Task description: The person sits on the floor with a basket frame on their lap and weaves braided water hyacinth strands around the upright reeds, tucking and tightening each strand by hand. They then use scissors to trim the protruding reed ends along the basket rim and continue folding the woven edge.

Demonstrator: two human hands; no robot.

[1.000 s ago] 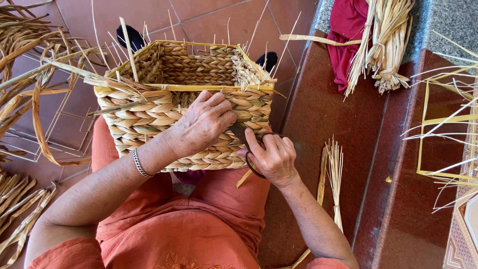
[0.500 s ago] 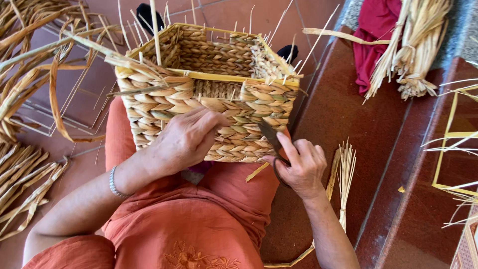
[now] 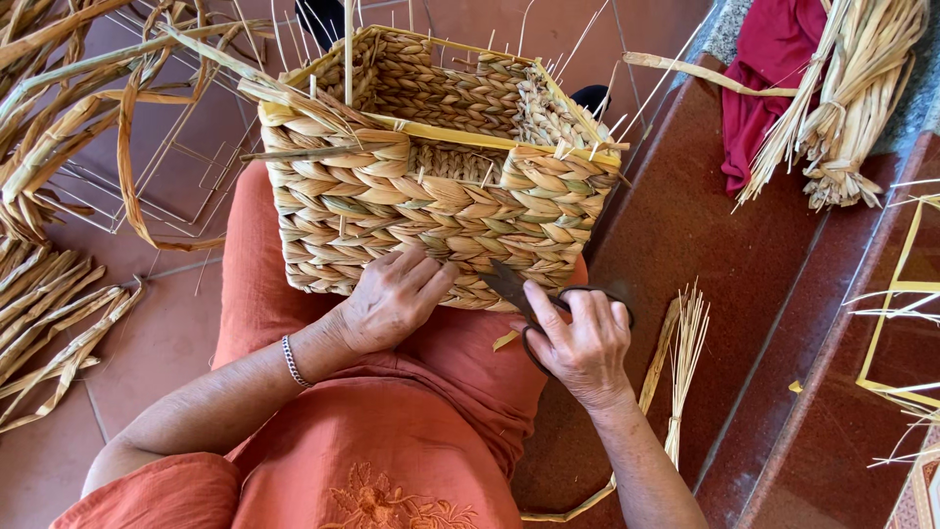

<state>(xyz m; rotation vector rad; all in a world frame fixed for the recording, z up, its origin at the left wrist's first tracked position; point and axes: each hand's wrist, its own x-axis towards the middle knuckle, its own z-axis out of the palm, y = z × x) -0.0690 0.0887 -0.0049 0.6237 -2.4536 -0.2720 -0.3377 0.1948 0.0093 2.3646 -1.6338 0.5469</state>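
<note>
Right fingers (image 3: 560, 306) threaded through the loops of dark scissors (image 3: 529, 299), closed around the handles; blades point up-left, tips touching the lower edge of the woven basket (image 3: 441, 191). Blades look nearly shut, though the exact gap is hard to tell. Right hand (image 3: 586, 343) sits just beside the basket's lower right corner.

Left fingers (image 3: 416, 274) spread flat and pressed against the near wall of the basket, gripping nothing, steadying it. Left hand (image 3: 392, 299) lies low on that wall, close to the scissor tips. Thin metal bracelet (image 3: 291, 360) on the left wrist.

Change over the last second: earlier the right hand was lower and the scissors less visible, with the left hand higher on the wall. Now the blades are up at the weave and the left hand has slid down toward them. The basket has also tipped more toward the camera. Reads as trimming a loose end along the bottom rows, with the cut point now reached.

Basket rests on the lap, on the orange dress (image 3: 372, 451), rectangular, braided straw over a yellow frame, thin spokes sticking up from the rim. 1 small cut scrap (image 3: 505, 340) lies under it.

Around: loose straw strands (image 3: 59, 294) on the tiled floor at left, a small bundle of stalks (image 3: 685, 343) at right, a larger tied bundle (image 3: 852, 98) by a red cloth (image 3: 764, 88) upper right.
</note>
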